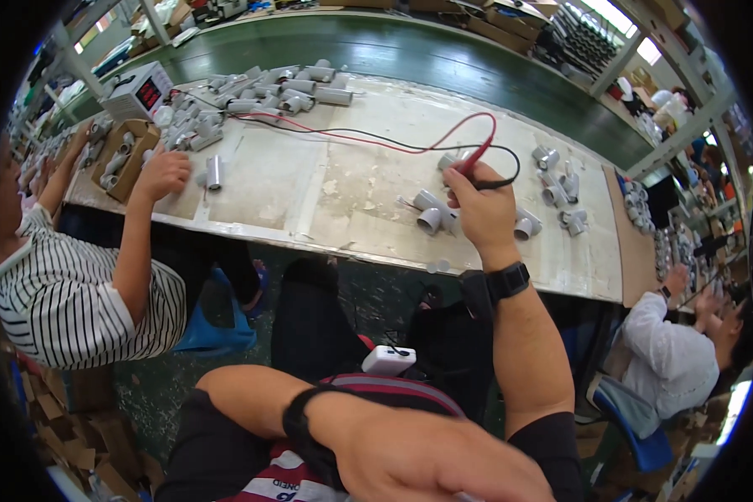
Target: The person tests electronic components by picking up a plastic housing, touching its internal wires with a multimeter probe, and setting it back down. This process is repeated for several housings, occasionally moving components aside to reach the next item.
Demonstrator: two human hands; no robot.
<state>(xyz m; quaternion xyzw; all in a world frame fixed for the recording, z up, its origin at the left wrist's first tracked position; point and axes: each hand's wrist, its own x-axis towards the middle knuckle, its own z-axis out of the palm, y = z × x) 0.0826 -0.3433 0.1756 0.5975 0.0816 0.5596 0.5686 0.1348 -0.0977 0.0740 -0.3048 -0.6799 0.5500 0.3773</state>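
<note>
Looks like mid-testing: right hand (477,205) pinches the red and black probes (479,159) over the grey cylinder parts (431,213) on the desk (309,184). Left hand (427,460) rests low by the lap, can't tell its grip. Next probably needs steady tip contact.

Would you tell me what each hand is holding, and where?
The right hand grips red and black test probes by their handles; the left hand appears empty.
</note>
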